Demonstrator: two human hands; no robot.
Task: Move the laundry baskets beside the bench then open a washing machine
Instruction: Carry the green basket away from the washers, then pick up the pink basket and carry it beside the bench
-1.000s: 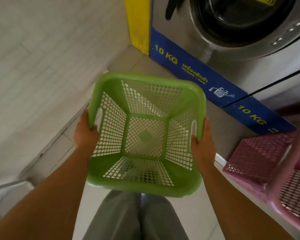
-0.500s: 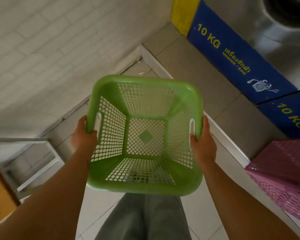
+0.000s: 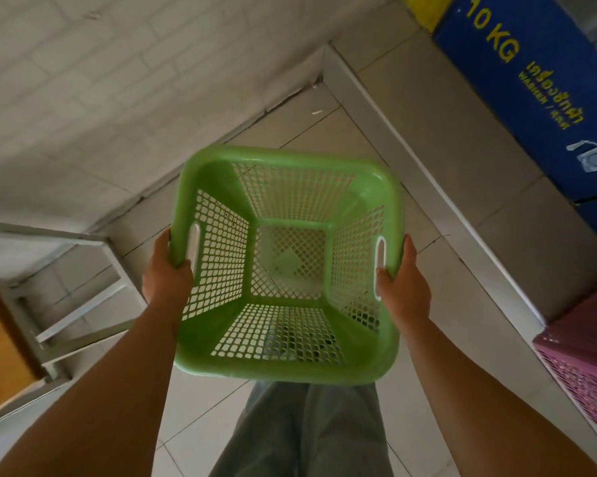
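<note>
An empty green plastic laundry basket with mesh walls hangs in the air in front of me, above the tiled floor. My left hand grips its left rim by the handle slot. My right hand grips the right rim the same way. A pink laundry basket stands at the right edge, partly cut off. The bench, with a wooden top and a grey metal frame, is at the lower left. Only the blue "10 KG" base panel of a washing machine shows at the top right; its door is out of view.
A white brick wall runs across the upper left and meets the floor in a corner ahead. A raised grey plinth with a white edge carries the machines on the right. My grey trouser legs fill the bottom centre.
The view has swung left and down: the washer door has left the frame, the pink basket has slid to the right edge, and the bench has come in at the left. Both hands keep their hold.
</note>
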